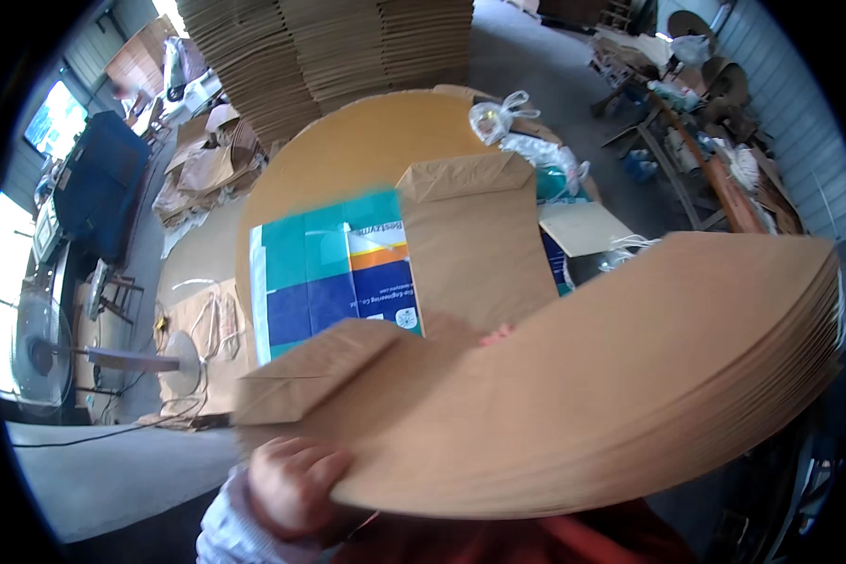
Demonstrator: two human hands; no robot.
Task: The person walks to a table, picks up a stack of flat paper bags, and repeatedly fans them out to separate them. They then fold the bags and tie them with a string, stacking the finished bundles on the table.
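A thick stack of brown paper bags (573,395) spans the front of the view, its right end fanned and curving upward. My left hand (296,481) is closed on the stack's near left edge, beside the folded bag bottom (301,376). At the far edge of the stack, only the fingertips of my right hand (498,334) show, curled against the paper; the bags hide the rest. Beyond them, another brown paper bag (479,240) lies flat on the round tan table (348,141). A green, blue and white printed sheet (329,268) lies to its left, partly under it.
Tall stacks of flat brown paper (338,56) rise behind the table. A clear plastic bag (498,117) and white cords (630,246) sit at its right side. To the left stands a fan (42,348), with a cable (113,437) trailing. A cluttered bench (705,150) is at far right.
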